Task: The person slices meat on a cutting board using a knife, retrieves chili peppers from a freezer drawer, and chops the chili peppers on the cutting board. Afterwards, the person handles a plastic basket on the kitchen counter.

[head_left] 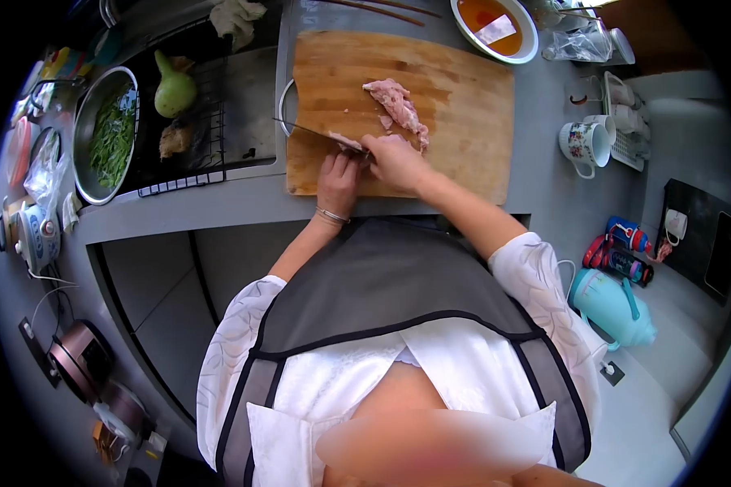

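Observation:
A wooden cutting board (455,97) lies on the counter in front of me. My right hand (395,162) is closed round the handle of a knife (313,131), whose blade points left across the board. My left hand (338,180) is at the board's front edge, fingers bent and pressed together against raw meat beside the blade; most of what they hold is hidden. A small strip of pink meat (343,140) shows along the blade's far side. Beyond my right hand lies a heap of cut raw meat (398,105), with small scraps near it.
At left, a sink holds a rack with a green gourd (175,91); a metal bowl of green leaves (112,138) stands beside it. A white bowl of orange liquid (495,31) is behind the board's right corner. A flowered mug (583,148) and turquoise jug (611,304) are at right.

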`<move>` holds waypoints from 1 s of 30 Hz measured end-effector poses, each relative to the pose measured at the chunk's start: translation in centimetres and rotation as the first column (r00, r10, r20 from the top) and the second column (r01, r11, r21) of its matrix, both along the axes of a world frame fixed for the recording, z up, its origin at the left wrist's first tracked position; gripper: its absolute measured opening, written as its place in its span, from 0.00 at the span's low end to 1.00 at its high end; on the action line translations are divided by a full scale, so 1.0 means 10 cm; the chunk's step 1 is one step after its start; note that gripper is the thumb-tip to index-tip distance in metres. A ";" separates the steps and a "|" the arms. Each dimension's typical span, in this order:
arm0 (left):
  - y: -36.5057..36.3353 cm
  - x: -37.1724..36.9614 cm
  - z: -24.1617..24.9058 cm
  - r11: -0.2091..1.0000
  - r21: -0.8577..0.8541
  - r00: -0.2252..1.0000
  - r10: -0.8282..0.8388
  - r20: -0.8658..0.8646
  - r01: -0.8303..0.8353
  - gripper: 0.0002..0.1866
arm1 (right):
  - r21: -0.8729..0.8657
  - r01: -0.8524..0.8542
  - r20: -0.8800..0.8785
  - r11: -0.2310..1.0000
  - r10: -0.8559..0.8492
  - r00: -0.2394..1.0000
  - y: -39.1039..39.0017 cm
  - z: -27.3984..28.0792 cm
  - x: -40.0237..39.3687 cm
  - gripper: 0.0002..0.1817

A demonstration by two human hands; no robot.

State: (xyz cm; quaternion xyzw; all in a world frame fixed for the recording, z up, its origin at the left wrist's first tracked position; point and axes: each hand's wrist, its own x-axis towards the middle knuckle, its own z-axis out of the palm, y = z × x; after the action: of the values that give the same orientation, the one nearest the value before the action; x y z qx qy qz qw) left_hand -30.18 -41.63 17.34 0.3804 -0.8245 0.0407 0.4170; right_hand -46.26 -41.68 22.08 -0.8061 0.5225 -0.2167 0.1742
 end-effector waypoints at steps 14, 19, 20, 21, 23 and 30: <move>-0.05 0.02 -0.10 0.997 -0.076 0.996 0.035 0.082 -0.029 0.15 | 0.185 0.070 -0.002 0.980 -0.071 0.997 0.24 0.07 -0.11 0.14; -0.08 0.00 -0.08 0.999 -0.038 1.000 0.002 0.011 -0.002 0.13 | 0.121 0.001 0.169 0.993 -0.022 0.985 -0.04 0.21 -0.20 0.10; -0.07 -0.01 -0.06 0.998 -0.067 1.000 -0.012 -0.027 0.010 0.11 | 0.121 0.000 0.170 0.993 -0.021 0.985 0.06 0.31 -0.27 0.10; -0.06 -0.03 -0.04 0.998 -0.067 1.000 -0.012 -0.026 0.010 0.11 | 0.097 0.015 0.140 0.995 -0.029 0.990 0.17 0.37 -0.34 0.12; -0.02 -0.07 -0.02 0.995 -0.075 0.992 0.061 -0.108 -0.070 0.11 | 0.071 0.029 0.110 0.997 -0.036 0.993 0.38 0.49 -0.45 0.14; 0.05 0.04 -0.05 0.999 -0.032 0.999 0.043 -0.022 -0.043 0.10 | 0.179 0.039 0.005 0.983 -0.040 0.999 0.50 0.09 -0.38 0.13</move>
State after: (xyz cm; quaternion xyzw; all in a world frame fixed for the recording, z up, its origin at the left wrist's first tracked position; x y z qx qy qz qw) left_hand -29.80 -41.12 16.83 0.3917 -0.8107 0.0589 0.4311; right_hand -50.07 -36.70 22.98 -0.7757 0.5549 -0.1757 0.2440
